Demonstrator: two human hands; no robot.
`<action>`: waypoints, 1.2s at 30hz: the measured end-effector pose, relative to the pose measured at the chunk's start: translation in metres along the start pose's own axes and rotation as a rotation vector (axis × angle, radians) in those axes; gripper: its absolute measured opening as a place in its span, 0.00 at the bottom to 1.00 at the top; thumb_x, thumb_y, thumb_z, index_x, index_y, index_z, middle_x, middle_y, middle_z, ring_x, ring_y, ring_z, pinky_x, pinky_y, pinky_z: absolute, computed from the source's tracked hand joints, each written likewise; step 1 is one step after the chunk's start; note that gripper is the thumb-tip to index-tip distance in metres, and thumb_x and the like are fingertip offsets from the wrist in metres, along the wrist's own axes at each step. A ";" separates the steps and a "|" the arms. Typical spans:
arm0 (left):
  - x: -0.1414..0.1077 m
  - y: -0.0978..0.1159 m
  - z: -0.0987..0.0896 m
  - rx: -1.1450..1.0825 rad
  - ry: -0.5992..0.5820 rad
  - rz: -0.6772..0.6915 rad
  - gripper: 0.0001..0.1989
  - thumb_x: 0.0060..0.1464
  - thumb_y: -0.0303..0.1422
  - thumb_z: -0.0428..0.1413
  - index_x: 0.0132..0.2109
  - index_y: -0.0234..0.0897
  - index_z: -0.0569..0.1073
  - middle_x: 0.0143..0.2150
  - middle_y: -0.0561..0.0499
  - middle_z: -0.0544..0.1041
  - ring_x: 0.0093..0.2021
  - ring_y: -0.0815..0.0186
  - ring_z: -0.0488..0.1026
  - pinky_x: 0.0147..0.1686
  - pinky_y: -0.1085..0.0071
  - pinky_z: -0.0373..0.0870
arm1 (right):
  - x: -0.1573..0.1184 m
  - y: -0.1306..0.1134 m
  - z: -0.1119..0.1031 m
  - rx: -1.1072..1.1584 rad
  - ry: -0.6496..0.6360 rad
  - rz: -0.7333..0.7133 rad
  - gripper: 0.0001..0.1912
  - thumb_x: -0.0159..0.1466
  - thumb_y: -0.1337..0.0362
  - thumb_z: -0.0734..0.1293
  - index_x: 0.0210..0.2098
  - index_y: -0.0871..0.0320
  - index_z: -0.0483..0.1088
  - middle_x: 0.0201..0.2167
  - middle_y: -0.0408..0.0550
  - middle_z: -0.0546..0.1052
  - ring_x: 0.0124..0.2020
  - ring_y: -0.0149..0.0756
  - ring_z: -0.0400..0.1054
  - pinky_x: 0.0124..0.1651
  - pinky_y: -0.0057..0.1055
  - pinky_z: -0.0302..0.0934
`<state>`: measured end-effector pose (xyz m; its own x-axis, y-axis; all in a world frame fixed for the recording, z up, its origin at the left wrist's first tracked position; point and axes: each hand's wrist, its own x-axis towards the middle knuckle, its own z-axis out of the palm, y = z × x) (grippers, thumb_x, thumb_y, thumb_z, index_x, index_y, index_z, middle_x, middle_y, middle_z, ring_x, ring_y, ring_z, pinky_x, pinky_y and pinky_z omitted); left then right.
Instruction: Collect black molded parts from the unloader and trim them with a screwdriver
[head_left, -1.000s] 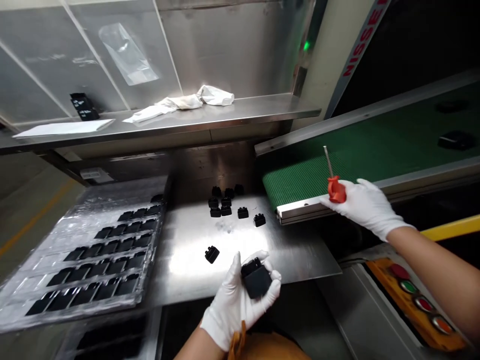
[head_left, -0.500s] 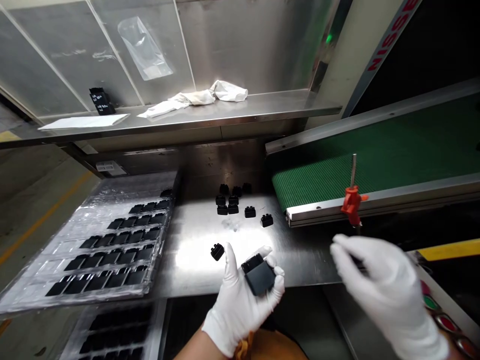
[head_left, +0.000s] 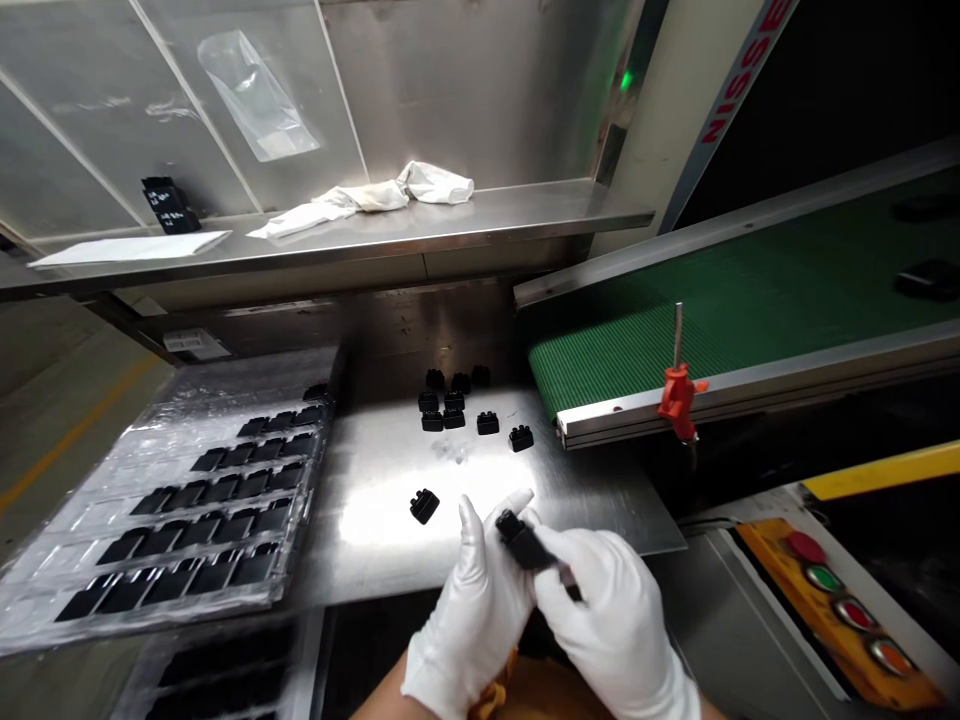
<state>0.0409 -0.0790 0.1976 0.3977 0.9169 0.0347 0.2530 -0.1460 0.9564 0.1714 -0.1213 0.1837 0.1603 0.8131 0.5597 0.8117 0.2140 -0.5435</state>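
A black plastic part (head_left: 523,543) with a knobbed end is held in front of me between both gloved hands. My left hand (head_left: 480,595) cradles it from the left, fingers curled behind it and thumb standing up apart. My right hand (head_left: 600,600) pinches its lower right end, hiding some of it. On the steel table (head_left: 375,540), a loose small black part (head_left: 424,505) lies tilted just beyond my left thumb. Farther back sits a group of similar black parts (head_left: 453,402), with two more, one of them this part (head_left: 521,438), toward the conveyor.
A clear plastic tray (head_left: 97,510) with rows of black pieces is at left, another tray (head_left: 225,670) below. The green conveyor (head_left: 720,310) carries dark pieces (head_left: 930,280) at right, with an orange clamp (head_left: 679,400) on its rail. A button box (head_left: 832,590) stands lower right. White cloths (head_left: 375,195) lie on the shelf.
My right hand has moved left from near the conveyor's edge to grip the part at my left hand. The part has turned. Dark pieces now show on the conveyor; the view has shifted slightly right.
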 end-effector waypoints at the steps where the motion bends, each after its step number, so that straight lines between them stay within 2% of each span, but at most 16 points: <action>1: 0.002 0.005 0.001 -0.143 -0.047 -0.052 0.31 0.62 0.53 0.37 0.57 0.40 0.70 0.53 0.40 0.74 0.58 0.48 0.69 0.62 0.39 0.56 | 0.002 0.000 0.000 0.119 -0.040 0.199 0.07 0.60 0.65 0.63 0.34 0.57 0.73 0.22 0.45 0.74 0.23 0.36 0.67 0.28 0.35 0.62; 3: 0.005 0.012 0.003 -0.542 -0.143 -0.212 0.36 0.62 0.53 0.30 0.59 0.35 0.68 0.54 0.38 0.73 0.56 0.52 0.70 0.60 0.46 0.61 | 0.008 -0.001 0.000 0.442 -0.123 0.632 0.09 0.59 0.59 0.65 0.27 0.57 0.70 0.18 0.42 0.71 0.20 0.33 0.65 0.25 0.31 0.61; 5: 0.006 0.015 0.003 -0.909 -0.200 -0.355 0.36 0.63 0.52 0.29 0.60 0.32 0.66 0.55 0.37 0.71 0.52 0.58 0.71 0.57 0.58 0.66 | 0.015 -0.004 -0.001 0.800 -0.173 0.954 0.14 0.58 0.54 0.67 0.24 0.57 0.66 0.18 0.41 0.70 0.19 0.30 0.64 0.24 0.28 0.61; 7: 0.005 0.015 0.003 -1.176 -0.221 -0.462 0.32 0.65 0.49 0.36 0.59 0.29 0.67 0.54 0.37 0.71 0.49 0.61 0.72 0.53 0.64 0.67 | 0.018 -0.006 -0.003 1.074 -0.175 1.103 0.16 0.56 0.52 0.70 0.26 0.58 0.65 0.18 0.39 0.70 0.18 0.26 0.62 0.23 0.25 0.59; 9: 0.003 0.013 0.003 -1.204 -0.222 -0.459 0.26 0.65 0.44 0.41 0.56 0.28 0.69 0.47 0.39 0.73 0.43 0.63 0.72 0.47 0.66 0.69 | 0.017 -0.007 -0.003 1.205 -0.161 1.162 0.17 0.54 0.52 0.72 0.28 0.59 0.66 0.18 0.39 0.70 0.17 0.25 0.61 0.21 0.23 0.56; 13: -0.001 0.011 0.005 -1.135 -0.246 -0.363 0.18 0.65 0.39 0.45 0.49 0.30 0.71 0.36 0.45 0.72 0.35 0.64 0.70 0.41 0.63 0.68 | 0.011 -0.008 -0.003 1.268 -0.139 1.162 0.17 0.56 0.53 0.72 0.28 0.60 0.66 0.19 0.40 0.70 0.17 0.24 0.61 0.22 0.23 0.57; 16: -0.002 0.011 0.006 -1.038 -0.228 -0.356 0.14 0.62 0.37 0.50 0.48 0.32 0.69 0.33 0.47 0.72 0.34 0.64 0.71 0.39 0.64 0.67 | 0.007 -0.009 -0.004 1.303 -0.128 1.143 0.15 0.58 0.55 0.71 0.29 0.60 0.67 0.20 0.40 0.70 0.19 0.24 0.61 0.23 0.23 0.57; 21: -0.003 0.011 0.009 -0.821 -0.183 -0.345 0.14 0.56 0.38 0.58 0.45 0.33 0.69 0.30 0.52 0.71 0.28 0.68 0.70 0.36 0.67 0.67 | 0.003 -0.014 -0.007 1.302 -0.126 1.133 0.14 0.59 0.54 0.70 0.27 0.59 0.67 0.21 0.40 0.70 0.21 0.24 0.60 0.26 0.23 0.58; 26: -0.006 0.014 0.013 -0.632 -0.121 -0.253 0.13 0.61 0.40 0.53 0.34 0.35 0.67 0.27 0.55 0.67 0.26 0.72 0.68 0.30 0.72 0.66 | 0.002 -0.022 -0.007 1.124 -0.110 1.078 0.19 0.57 0.50 0.70 0.24 0.59 0.66 0.19 0.38 0.66 0.19 0.23 0.57 0.24 0.23 0.55; 31: -0.013 0.009 0.016 -0.603 -0.046 -0.251 0.12 0.61 0.39 0.52 0.33 0.37 0.66 0.25 0.57 0.66 0.23 0.73 0.66 0.26 0.73 0.64 | -0.003 -0.027 -0.002 1.134 -0.116 1.027 0.19 0.57 0.49 0.70 0.26 0.58 0.68 0.20 0.39 0.68 0.19 0.24 0.59 0.23 0.23 0.56; 36: -0.014 0.000 0.014 -0.593 0.007 -0.170 0.11 0.60 0.39 0.54 0.33 0.37 0.68 0.25 0.57 0.66 0.24 0.73 0.65 0.26 0.74 0.63 | -0.018 -0.021 0.007 1.089 -0.111 0.863 0.14 0.59 0.52 0.70 0.31 0.57 0.71 0.22 0.41 0.71 0.23 0.26 0.63 0.27 0.25 0.61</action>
<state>0.0478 -0.0973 0.1924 0.3884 0.9119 -0.1324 -0.2221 0.2321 0.9470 0.1472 -0.1367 0.1809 0.2937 0.9298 -0.2217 -0.3680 -0.1041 -0.9240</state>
